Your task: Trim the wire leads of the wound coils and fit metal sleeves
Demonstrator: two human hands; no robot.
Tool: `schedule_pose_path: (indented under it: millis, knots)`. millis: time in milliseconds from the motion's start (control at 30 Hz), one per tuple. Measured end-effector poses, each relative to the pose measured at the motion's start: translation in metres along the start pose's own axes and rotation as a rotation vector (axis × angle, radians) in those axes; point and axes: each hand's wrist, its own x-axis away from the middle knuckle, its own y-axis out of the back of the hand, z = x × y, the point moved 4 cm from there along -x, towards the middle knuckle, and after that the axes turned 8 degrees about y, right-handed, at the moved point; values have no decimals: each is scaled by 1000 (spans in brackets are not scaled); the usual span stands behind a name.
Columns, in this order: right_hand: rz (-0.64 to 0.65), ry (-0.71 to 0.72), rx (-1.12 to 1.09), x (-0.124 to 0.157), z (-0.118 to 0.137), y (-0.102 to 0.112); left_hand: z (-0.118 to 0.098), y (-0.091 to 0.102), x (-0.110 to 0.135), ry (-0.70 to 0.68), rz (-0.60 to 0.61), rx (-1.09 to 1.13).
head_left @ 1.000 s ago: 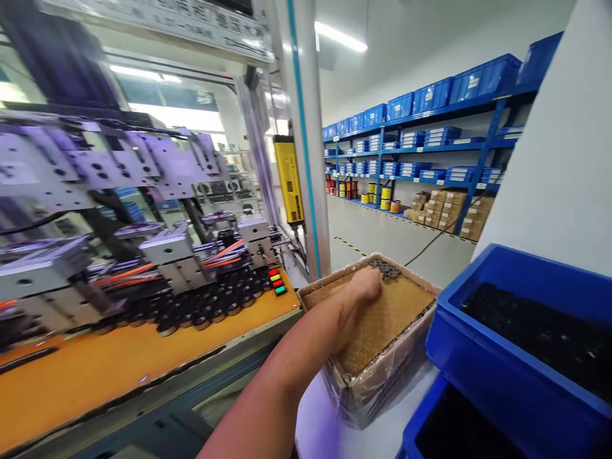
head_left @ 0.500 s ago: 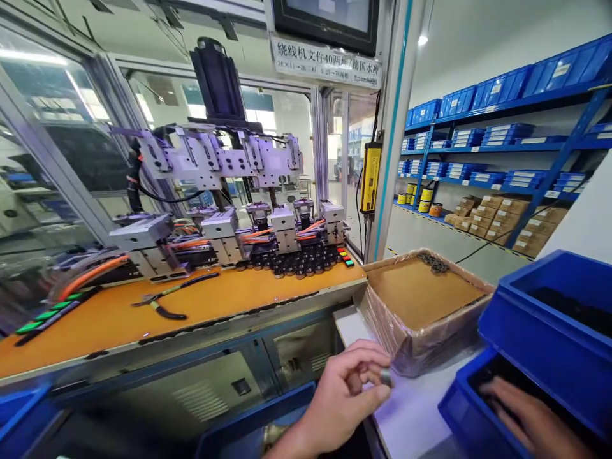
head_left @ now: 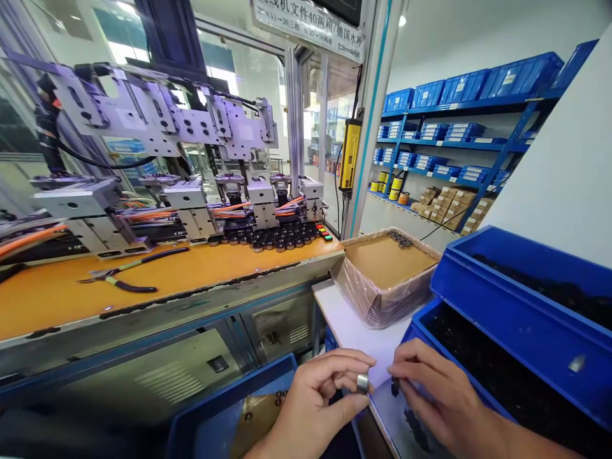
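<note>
My left hand (head_left: pixel 325 398) pinches a small silver metal ring (head_left: pixel 362 383) between thumb and fingers, over the edge of the white side table (head_left: pixel 332 298). Close by on its right, my right hand (head_left: pixel 437 382) has its fingertips closed on a small black plastic part (head_left: pixel 394 386); its exact kind is too small to make out. The ring and the black part are apart. Behind my right hand stands a lower blue bin (head_left: pixel 421 319) with many small black parts inside. An upper blue bin (head_left: pixel 507 299) sits above it, also holding black parts.
Pliers (head_left: pixel 129 273) lie on the orange bench (head_left: pixel 205 280) before a winding machine (head_left: pixel 191 197). Several black-and-silver parts (head_left: pixel 282 236) stand grouped there. A plastic-wrapped carton (head_left: pixel 387 296) sits on the white table. Below is a blue tray (head_left: pixel 201 414) with small pieces.
My right hand has come out of the lower blue bin with a small black part and moved left, close to my left hand. The view has shifted right; my left hand still holds the ring.
</note>
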Motion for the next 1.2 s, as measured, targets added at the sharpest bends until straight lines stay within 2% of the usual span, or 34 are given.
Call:
schedule_pose_path:
  millis: [133, 267, 500, 867, 1067, 1200]
  knots:
    - [-92, -12, -48, 11, 4, 1, 9, -10, 0, -6, 35, 124]
    - [-107, 7, -79, 12, 5, 5, 15, -15, -5, -13, -11, 92]
    - [-133, -4, -84, 13, 5, 6, 22, -20, -11, 71, -40, 31]
    - [-123, 1, -79, 15, 0, 3, 33, -30, -13, 225, -21, 198]
    - [-82, 3, -64, 16, 1, 2, 32, -28, -12, 210, -46, 210]
    - [-46, 78, 65, 17, 4, 1, 32, -24, -12, 186, -53, 206]
